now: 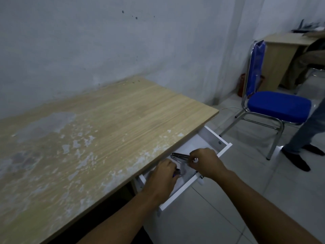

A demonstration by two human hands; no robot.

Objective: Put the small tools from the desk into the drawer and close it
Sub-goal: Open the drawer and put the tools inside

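Under the desk (109,120), both hands' fingers (192,160) grip metal tools (179,156) inside the open drawer (223,148).

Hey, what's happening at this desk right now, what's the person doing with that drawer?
A person is reaching both hands into the open white drawer under the wooden desk. The right hand grips a small metal tool over the drawer's inside. The left hand is lower in the drawer on something dark, too hidden to identify. No tools show on the desk top, and the drawer is not yet closed.
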